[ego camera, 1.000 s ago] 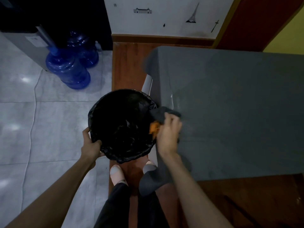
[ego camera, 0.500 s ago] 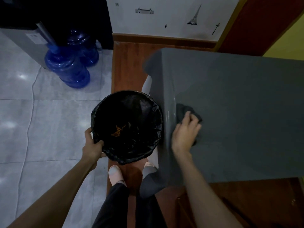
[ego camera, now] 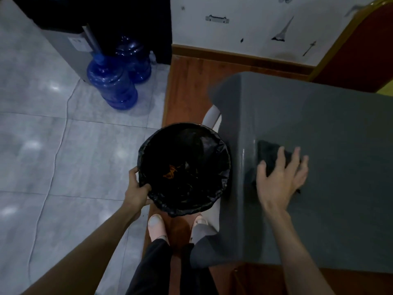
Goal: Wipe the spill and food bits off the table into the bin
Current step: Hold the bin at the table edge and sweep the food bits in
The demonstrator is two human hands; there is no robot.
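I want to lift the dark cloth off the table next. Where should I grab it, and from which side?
Probably the far-left corner of the dark cloth, pinched from above. It lies flat on the grey table beside the wet edge, and that corner shows clear of the right hand, whose spread fingers press the rest. The left hand grips the bin rim.

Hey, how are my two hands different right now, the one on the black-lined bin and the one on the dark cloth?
The left hand curls around the rim of the round black-lined bin, gripping it; the right hand lies flat with fingers spread on the dark cloth. The left hand is beside the grey table, over the floor; the right hand is on the tabletop near its edge. Both are bare.
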